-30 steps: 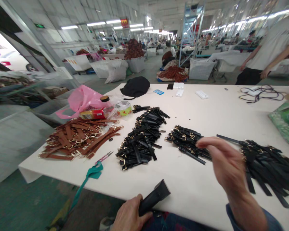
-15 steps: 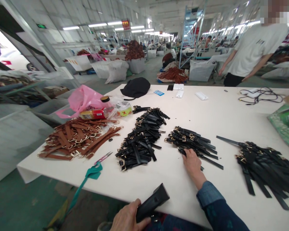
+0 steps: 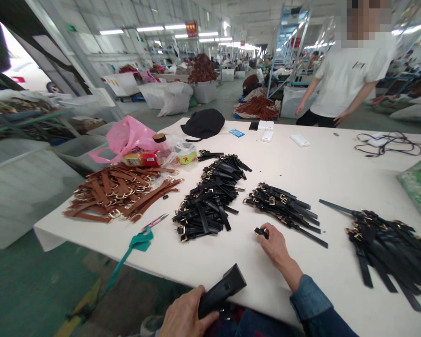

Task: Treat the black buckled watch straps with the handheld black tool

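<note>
At the table's near edge my left hand (image 3: 183,312) is wrapped round a thick bundle of black leather straps (image 3: 223,289), its squared end pointing up and right. My right hand (image 3: 276,247) pinches a short black buckle strap (image 3: 261,232) with a gold-coloured buckle; the rest of it is hidden by the hand. Just beyond that hand lies a small group of black buckle straps (image 3: 284,206). A larger heap of black buckle straps (image 3: 210,201) is to its left, and a pile of black straps (image 3: 389,248) fans out on the right.
Brown straps with metal rings (image 3: 112,192) lie at the left, near pink-handled snips (image 3: 156,221) tied with teal cloth (image 3: 140,239). Behind are a pink bag (image 3: 129,135), a black cap (image 3: 205,124) and cables (image 3: 389,142). A person in a white shirt (image 3: 354,79) stands beyond the table.
My right hand has drawn a buckle strap from the small group toward me. The left hand keeps its hold. The person behind the table appears further left, and the view has shifted slightly.
</note>
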The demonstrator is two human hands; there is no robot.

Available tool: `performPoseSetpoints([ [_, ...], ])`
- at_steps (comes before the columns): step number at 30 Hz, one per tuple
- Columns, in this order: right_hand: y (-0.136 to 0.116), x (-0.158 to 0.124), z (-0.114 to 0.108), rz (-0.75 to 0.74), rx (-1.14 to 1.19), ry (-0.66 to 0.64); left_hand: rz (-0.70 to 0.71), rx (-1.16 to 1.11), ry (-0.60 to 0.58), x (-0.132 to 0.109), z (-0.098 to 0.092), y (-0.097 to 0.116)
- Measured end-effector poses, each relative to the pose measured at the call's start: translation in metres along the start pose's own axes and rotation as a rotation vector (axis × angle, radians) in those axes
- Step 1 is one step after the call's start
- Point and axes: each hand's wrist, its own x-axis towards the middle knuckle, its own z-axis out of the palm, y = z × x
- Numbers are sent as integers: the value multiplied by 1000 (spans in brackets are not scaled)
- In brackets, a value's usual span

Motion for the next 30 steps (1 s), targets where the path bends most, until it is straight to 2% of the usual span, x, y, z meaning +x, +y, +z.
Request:
performPoseSetpoints([
  [5, -26, -9, -6, -66, 211, -69, -14, -11, 27, -2, -5, -2],
  [8, -30, -23, -5, -110, 297, -110, -29, -18, 33, -4, -11, -5],
  [13, -5, -68, 0, -174, -8, -175, -29, -45, 9, -7, -16, -9],
  [17, 13, -97, 1, -257, -98, -144, 0, -13, -1, -7, -13, -7],
  [22, 21, -107, 6, -336, -84, -58, 138, 89, -41, 1, -17, 11],
  [30, 28, -110, 9, -350, -15, -53, 309, 328, -81, 25, -31, 47],
])
